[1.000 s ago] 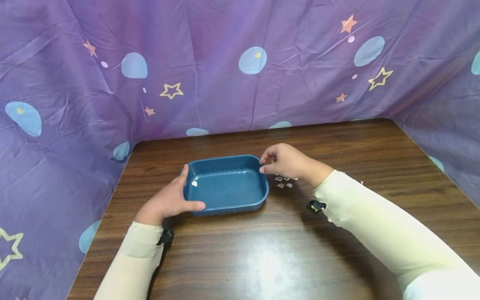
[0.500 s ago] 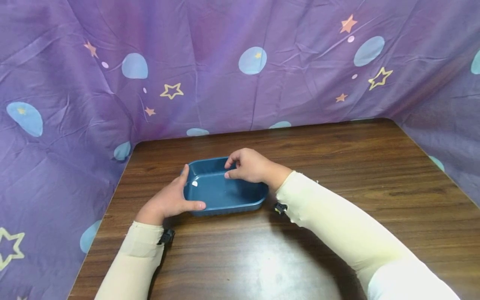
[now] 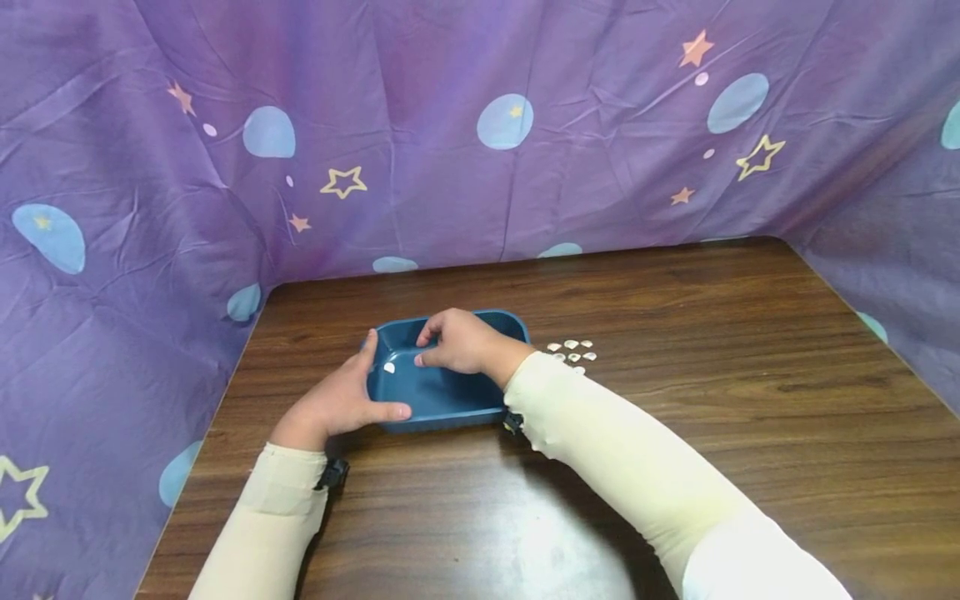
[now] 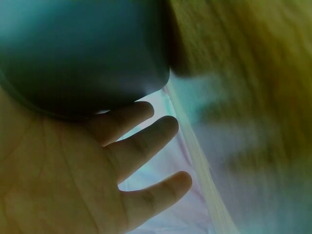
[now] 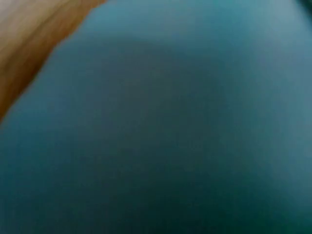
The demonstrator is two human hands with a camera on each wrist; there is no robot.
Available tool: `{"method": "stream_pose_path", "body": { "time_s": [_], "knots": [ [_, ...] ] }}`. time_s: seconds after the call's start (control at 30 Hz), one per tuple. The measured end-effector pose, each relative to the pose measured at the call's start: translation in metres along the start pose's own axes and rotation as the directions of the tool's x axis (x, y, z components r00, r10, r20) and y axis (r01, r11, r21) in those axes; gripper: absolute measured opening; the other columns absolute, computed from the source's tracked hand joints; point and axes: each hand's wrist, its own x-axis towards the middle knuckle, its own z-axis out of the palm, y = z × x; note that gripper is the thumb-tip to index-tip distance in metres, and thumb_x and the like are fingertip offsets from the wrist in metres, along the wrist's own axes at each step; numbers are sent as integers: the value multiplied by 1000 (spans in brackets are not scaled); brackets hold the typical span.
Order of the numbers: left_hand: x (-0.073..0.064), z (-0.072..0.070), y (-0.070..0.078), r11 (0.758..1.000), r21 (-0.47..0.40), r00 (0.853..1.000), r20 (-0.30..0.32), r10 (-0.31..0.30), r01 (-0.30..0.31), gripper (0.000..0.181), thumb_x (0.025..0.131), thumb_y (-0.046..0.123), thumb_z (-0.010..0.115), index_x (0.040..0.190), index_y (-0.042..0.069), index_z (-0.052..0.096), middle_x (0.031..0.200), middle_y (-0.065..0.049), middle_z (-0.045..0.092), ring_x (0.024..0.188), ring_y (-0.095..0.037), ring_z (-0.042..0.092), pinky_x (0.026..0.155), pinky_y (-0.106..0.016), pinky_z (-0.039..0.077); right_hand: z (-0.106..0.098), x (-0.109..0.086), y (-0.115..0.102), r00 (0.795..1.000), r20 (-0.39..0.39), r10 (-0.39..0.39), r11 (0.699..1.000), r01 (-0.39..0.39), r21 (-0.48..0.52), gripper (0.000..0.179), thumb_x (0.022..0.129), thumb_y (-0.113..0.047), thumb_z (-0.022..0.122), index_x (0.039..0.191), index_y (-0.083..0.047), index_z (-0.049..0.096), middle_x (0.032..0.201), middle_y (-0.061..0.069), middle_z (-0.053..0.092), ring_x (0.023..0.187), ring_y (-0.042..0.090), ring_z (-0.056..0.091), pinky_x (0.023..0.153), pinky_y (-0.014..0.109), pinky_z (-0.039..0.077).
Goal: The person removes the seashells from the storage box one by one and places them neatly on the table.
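A blue rectangular tray [image 3: 450,414] with rounded corners rests on the table. My left hand [image 3: 337,400] steadies its left end, thumb lying over the front rim and index finger along the left rim. In the left wrist view, three fingers [image 4: 146,146] stretch out straight and spread below the tray's wall [image 4: 83,63]. One small white shell [image 3: 389,367] lies inside, near the left end. My right hand [image 3: 461,342] is over the tray's middle, fingers bent and thumb pointing left; I cannot tell whether it pinches anything. Only blurred blue tray surface [image 5: 156,122] fills the right wrist view.
Several small white shells [image 3: 573,357] lie in rows on the wooden table [image 3: 712,358], just right of the tray; the right sleeve [image 3: 600,433] partly covers them. A purple curtain [image 3: 450,208] with stars hangs behind the table and along its sides.
My right hand has moved left, from the tray's right rim beside the shells to over its middle, and the shells show again. My left hand and the tray have stayed put.
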Motion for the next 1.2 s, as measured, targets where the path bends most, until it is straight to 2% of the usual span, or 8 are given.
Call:
{"method": "stream_pose_path", "body": {
  "time_s": [0.13, 0.4, 0.67, 0.83, 0.93, 1.03, 1.13, 1.2],
  "knots": [
    [1, 1, 0, 1000, -3, 1000, 4, 12, -12, 141, 82, 67, 81, 167, 7, -14, 172, -32, 15, 155, -50, 28, 121, -64, 33, 8, 4, -3, 1000, 18, 5, 1000, -5, 2, 26, 93, -27, 83, 111, -10, 79, 101, -1, 75, 87, 14, 61, 80, 29, 53],
    [1, 0, 1, 999, -3, 999, 5, 35, -35, 139, 84, 64, 81, 167, 5, -14, 172, -33, 13, 156, -50, 27, 122, -63, 32, 21, 12, -9, 1000, 24, 14, 1000, -13, -16, 23, 93, -29, 83, 108, -13, 78, 91, -3, 74, 79, 13, 59, 73, 26, 51],
    [-1, 0, -1, 1000, -23, 1000, 10, 14, -14, 140, 84, 64, 81, 167, 7, -17, 173, -31, 9, 156, -50, 25, 123, -63, 30, 34, 18, -14, 996, 77, 39, 998, -35, -59, 23, 94, -30, 83, 109, -14, 77, 95, -5, 73, 82, 12, 61, 79, 26, 51],
    [0, 0, -2, 1000, -20, 1000, 6, 21, -21, 140, 84, 64, 81, 167, 6, -16, 173, -31, 10, 156, -50, 25, 122, -64, 30, 38, 22, -14, 996, 79, 41, 996, -35, -82, 23, 93, -30, 83, 109, -15, 76, 95, -5, 73, 82, 13, 61, 81, 27, 52],
    [-1, -1, -1, 999, -22, 1000, 10, 24, -24, 140, 84, 64, 81, 166, 6, -16, 173, -31, 10, 157, -50, 24, 123, -63, 30, 40, 24, -13, 996, 84, 41, 995, -34, -91, 26, 93, -31, 83, 113, -15, 76, 104, -3, 75, 91, 13, 63, 91, 30, 53],
    [-2, -1, 0, 999, -25, 1000, 8, 30, -29, 140, 84, 62, 82, 166, 5, -16, 172, -31, 10, 157, -50, 24, 123, -63, 29, 42, 27, -13, 994, 101, 32, 993, -20, -114, 35, 94, -31, 83, 123, -15, 75, 122, -1, 75, 112, 16, 66, 107, 33, 50],
    [-3, -2, 1, 999, -25, 1000, 4, 30, -30, 141, 84, 61, 82, 166, 4, -17, 172, -32, 10, 156, -50, 24, 123, -63, 29, 43, 29, -13, 992, 126, 25, 990, -6, -144, 44, 94, -32, 82, 133, -15, 72, 138, 2, 71, 131, 20, 62, 117, 35, 43],
    [-3, -2, 1, 999, -24, 1000, 1, 29, -29, 141, 84, 61, 83, 166, 4, -17, 172, -33, 9, 156, -51, 24, 123, -63, 29, 43, 30, -14, 989, 144, 28, 986, -3, -168, 49, 94, -33, 82, 138, -16, 70, 144, 2, 68, 138, 21, 58, 119, 35, 41]
  ]
}}
